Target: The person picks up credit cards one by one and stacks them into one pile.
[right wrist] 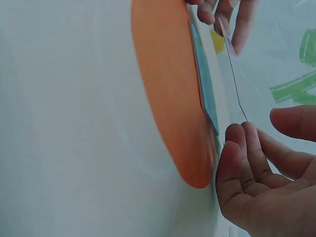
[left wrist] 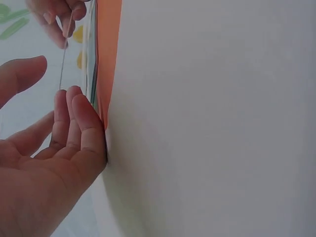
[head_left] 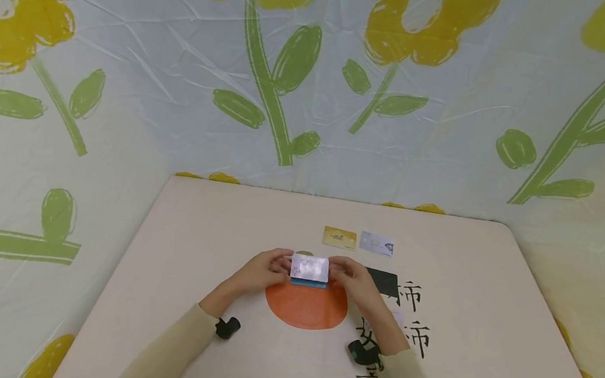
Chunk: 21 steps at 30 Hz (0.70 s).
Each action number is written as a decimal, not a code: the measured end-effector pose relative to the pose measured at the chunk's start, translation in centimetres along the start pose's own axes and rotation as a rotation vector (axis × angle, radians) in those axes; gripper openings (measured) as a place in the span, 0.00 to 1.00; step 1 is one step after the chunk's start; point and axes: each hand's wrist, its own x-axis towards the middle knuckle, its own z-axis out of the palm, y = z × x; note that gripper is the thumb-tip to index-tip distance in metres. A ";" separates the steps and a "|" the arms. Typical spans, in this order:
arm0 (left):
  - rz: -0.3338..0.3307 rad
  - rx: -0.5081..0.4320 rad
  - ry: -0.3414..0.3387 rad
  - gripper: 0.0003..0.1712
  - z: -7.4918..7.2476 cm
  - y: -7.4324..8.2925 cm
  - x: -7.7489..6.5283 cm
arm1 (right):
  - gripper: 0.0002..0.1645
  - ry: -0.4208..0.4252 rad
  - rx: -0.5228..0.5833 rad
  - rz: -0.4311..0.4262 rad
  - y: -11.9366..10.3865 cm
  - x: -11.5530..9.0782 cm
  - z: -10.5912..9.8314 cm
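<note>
A shiny white card [head_left: 310, 268] with a small pinkish pattern at one corner is held off the mat between both hands. My left hand [head_left: 265, 270] holds its left end at the fingertips, and the left thumb [left wrist: 24, 76] stands apart from it. The right hand [head_left: 348, 277] holds the opposite end the same way; that thumb [right wrist: 291, 121] is also apart. Seen edge-on in the right wrist view, the white card [right wrist: 232, 69] looks thin and slightly bent. Below lies a blue card [head_left: 309, 283], on the mat's orange persimmon print [head_left: 306, 306].
Behind the hands lie a gold card [head_left: 339, 237] and a silver card [head_left: 376, 243]. A black card [head_left: 384, 282] is partly covered by the right hand. The pale mat [head_left: 216, 218] bears black characters at right. A flowered cloth [head_left: 337, 150] hangs behind the table.
</note>
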 end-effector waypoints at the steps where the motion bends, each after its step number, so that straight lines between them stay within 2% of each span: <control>1: -0.004 0.012 -0.003 0.34 0.1 0.0 0.0 | 0.20 -0.003 -0.004 -0.005 0.1 0.0 0.0; 12: -0.046 0.120 -0.005 0.34 0.3 -0.1 0.2 | 0.19 0.000 -0.112 -0.002 0.6 -0.1 0.4; 21: -0.060 0.148 -0.028 0.33 0.6 0.5 0.3 | 0.19 0.003 -0.180 0.021 0.8 0.1 0.2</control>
